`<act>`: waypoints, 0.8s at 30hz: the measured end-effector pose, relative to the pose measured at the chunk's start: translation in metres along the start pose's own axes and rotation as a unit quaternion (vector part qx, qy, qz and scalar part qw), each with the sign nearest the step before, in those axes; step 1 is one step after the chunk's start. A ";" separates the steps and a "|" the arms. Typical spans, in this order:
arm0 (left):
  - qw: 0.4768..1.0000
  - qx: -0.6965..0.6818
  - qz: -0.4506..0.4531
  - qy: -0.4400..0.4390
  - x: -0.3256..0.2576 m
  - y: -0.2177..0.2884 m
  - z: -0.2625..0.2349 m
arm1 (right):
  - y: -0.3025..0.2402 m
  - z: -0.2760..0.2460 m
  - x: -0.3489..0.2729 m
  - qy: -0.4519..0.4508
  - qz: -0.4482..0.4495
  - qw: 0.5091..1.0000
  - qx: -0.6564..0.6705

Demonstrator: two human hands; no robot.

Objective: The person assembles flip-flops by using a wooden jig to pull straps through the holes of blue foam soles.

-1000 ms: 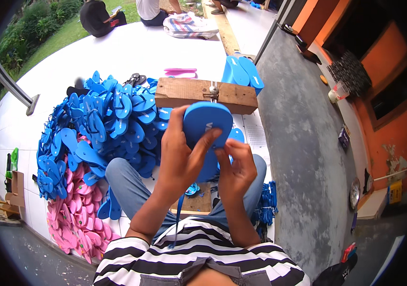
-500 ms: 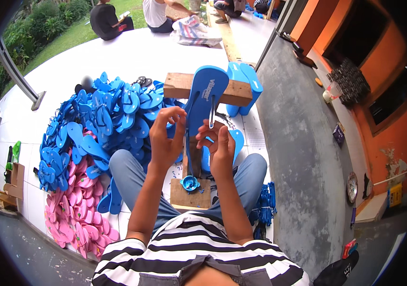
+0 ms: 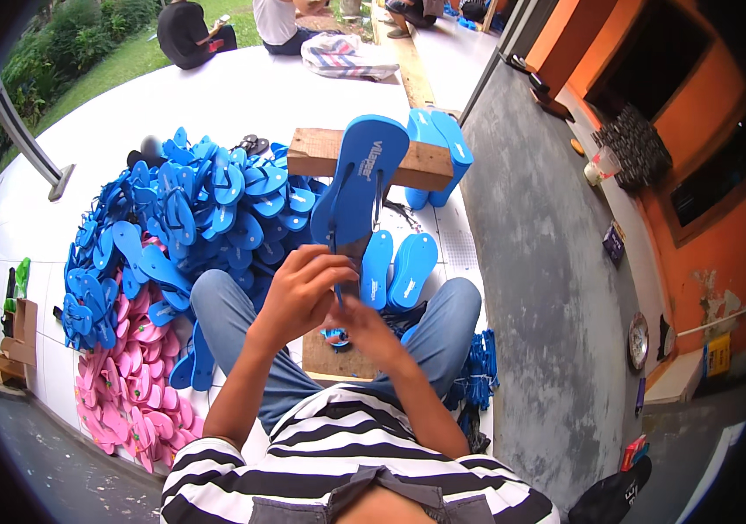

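Sitting on a white tiled floor (image 3: 242, 96) beside grey concrete; left hand (image 3: 303, 293) pinches the blue sandal (image 3: 360, 179), now raised higher; right hand (image 3: 360, 332) grips beneath.

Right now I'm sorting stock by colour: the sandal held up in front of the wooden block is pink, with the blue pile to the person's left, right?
Not quite. The head view shows the held sandal is blue, not pink. It does stand before the wooden block, pinched by the left hand, and the blue pile lies on the left.

Both forearms reach forward, left hand (image 3: 303, 293) curled in a pinching grip above right hand (image 3: 357, 330).
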State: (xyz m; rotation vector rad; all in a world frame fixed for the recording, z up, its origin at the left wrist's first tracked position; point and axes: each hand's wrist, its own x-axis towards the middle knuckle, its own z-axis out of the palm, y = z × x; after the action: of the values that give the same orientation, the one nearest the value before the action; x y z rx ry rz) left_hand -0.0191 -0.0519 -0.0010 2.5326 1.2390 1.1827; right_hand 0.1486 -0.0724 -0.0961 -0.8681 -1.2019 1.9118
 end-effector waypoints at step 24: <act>0.962 -0.091 -0.030 0.255 0.014 0.011 0.050 | -0.113 -0.004 0.015 0.074 -0.251 0.957 0.122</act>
State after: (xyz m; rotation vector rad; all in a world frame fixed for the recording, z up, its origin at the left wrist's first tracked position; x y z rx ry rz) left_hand 0.0272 -0.0375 -0.0234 2.1083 1.2063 1.9145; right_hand 0.1676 -0.0227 0.0043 -0.5016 -0.9568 1.5089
